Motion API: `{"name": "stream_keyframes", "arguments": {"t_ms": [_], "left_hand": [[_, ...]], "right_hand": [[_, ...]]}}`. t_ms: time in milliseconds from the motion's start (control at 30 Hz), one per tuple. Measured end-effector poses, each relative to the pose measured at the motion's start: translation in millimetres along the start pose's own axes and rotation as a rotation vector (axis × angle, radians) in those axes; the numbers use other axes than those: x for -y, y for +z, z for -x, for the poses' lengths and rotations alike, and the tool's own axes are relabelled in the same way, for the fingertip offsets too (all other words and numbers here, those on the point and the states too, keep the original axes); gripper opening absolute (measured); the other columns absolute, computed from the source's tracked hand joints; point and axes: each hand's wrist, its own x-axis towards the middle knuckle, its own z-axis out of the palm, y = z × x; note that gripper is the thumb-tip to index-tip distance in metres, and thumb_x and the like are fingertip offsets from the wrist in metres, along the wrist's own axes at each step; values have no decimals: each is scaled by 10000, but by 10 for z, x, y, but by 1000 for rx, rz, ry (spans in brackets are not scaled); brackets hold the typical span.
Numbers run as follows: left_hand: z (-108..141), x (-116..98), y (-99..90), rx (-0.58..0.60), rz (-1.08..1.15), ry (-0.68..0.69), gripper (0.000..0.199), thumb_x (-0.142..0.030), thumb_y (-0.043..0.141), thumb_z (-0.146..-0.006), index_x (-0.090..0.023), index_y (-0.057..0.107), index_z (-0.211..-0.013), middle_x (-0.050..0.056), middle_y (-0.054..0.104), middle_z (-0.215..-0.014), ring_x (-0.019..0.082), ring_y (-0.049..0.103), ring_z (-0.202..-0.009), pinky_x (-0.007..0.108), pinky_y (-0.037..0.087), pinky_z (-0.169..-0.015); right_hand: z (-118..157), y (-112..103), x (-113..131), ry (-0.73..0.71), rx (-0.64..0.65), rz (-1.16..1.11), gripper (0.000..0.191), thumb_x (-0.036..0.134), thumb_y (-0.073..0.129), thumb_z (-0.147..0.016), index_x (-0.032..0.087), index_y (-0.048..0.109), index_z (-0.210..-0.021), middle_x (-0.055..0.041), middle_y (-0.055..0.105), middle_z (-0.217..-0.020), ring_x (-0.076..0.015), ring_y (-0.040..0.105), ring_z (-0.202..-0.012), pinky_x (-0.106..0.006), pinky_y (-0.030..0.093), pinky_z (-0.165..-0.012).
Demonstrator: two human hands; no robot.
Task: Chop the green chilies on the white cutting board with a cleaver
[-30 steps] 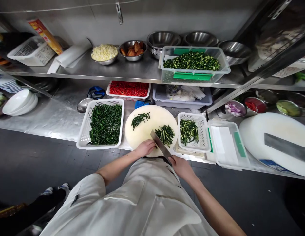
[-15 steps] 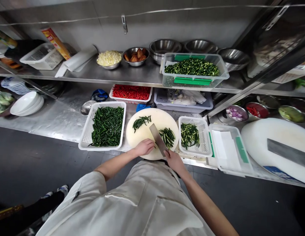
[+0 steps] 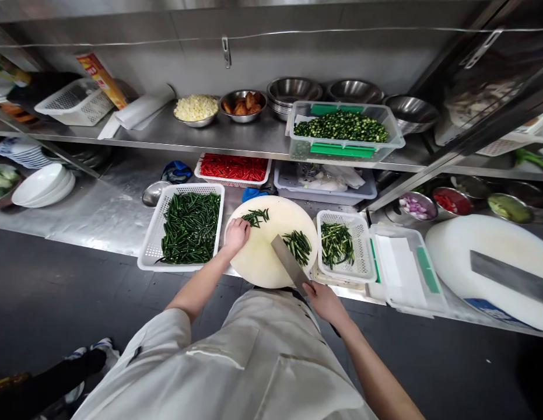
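A round pale cutting board (image 3: 258,262) lies at the counter's front edge. My left hand (image 3: 237,234) is over its left part, fingers drawn together at the near end of a small bunch of dark green peppers (image 3: 258,217); what they grip is hidden. My right hand (image 3: 322,298) is closed round the handle of a cleaver (image 3: 288,261), its blade slanting over the board. Beside the blade lies a pile of cut green peppers (image 3: 298,247). Left of the board is a white basket (image 3: 147,252) of whole green peppers; right of it, a smaller basket (image 3: 364,248) holds cut ones.
Red peppers fill a tray (image 3: 233,181) behind the board. A shelf (image 3: 254,145) above carries bowls and a clear box (image 3: 354,153) of chopped greens. Another board (image 3: 455,239) with a cleaver lies far right. A person's shoes (image 3: 102,345) show at lower left.
My left hand has moved left and away from me, from the board's middle to the small bunch. My right hand and the cleaver have shifted slightly right and nearer my body.
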Motion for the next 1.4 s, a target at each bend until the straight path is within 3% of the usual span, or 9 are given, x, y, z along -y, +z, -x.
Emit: {"name": "stream_keyframes", "arguments": {"t_ms": [200,467,633,800,900,1000,1067,1267,1400], "left_hand": [[296,-164,175,22,63,68,262,-194,522,-1046,-194,697,-1242,131,666,-1226,273,623,-1138,422,527,-1041],[336,-214,197,-44,129,24,330,-193,515,-1040,-182,678,-1328,171,618,-1294,308,613,-1184,477,545,-1048],[462,-282,243,103,207,228,291,-186,522,-1043,-232,715,-1255,120,662,-1234,268,632,-1176,431,555,-1050],[427,-289,248,-32,202,20,357,-204,512,-1045,-168,664,-1366,172,609,-1295,303,593,-1239,465,555,-1060],[486,-333,266,63,274,197,282,-233,508,-1061,-193,732,-1229,138,635,-1218,268,615,-1174,437,571,-1040],[663,-506,332,179,372,457,275,-263,512,-1074,-220,724,-1243,125,655,-1261,247,625,-1192,410,581,-1036],[768,-642,382,224,399,540,285,-257,488,-1082,-219,710,-1256,121,682,-1233,244,636,-1182,419,583,-1042],[806,-792,436,239,417,497,296,-241,449,-1083,-196,717,-1200,117,709,-1145,241,660,-1113,421,597,-1015],[781,-775,429,264,434,478,296,-249,444,-1083,-205,716,-1191,109,709,-1155,239,660,-1120,418,590,-1019]], "right_hand": [[31,28,89,48,-21,0,348,371,416,-1130,185,708,-1169,-164,783,-1160,-284,728,-1064,-309,413,-834],[2,51,162,19,-61,21,347,341,408,-1135,177,710,-1182,-174,779,-1190,-297,717,-1115,-315,426,-876],[-18,43,193,20,-66,37,342,337,406,-1138,169,698,-1198,-169,781,-1180,-285,727,-1081,-305,417,-848],[-43,22,246,48,-46,38,348,356,393,-1148,172,688,-1160,-155,793,-1113,-261,739,-1027,-293,402,-809],[-62,22,280,56,-52,39,342,352,400,-1147,173,691,-1151,-151,794,-1090,-253,736,-1023,-290,401,-810],[-56,11,367,66,-46,71,355,356,383,-1150,180,691,-1149,-148,796,-1070,-255,738,-995,-296,394,-787],[-15,-18,433,65,-30,102,367,372,374,-1151,192,693,-1139,-146,797,-1049,-260,740,-969,-303,386,-768],[227,-154,354,53,29,102,384,401,379,-1140,202,705,-1103,-155,789,-1041,-286,734,-962,-315,375,-750],[128,-100,343,31,35,61,338,335,410,-1131,180,710,-1137,-167,786,-1082,-292,732,-1022,-315,386,-790]]}}
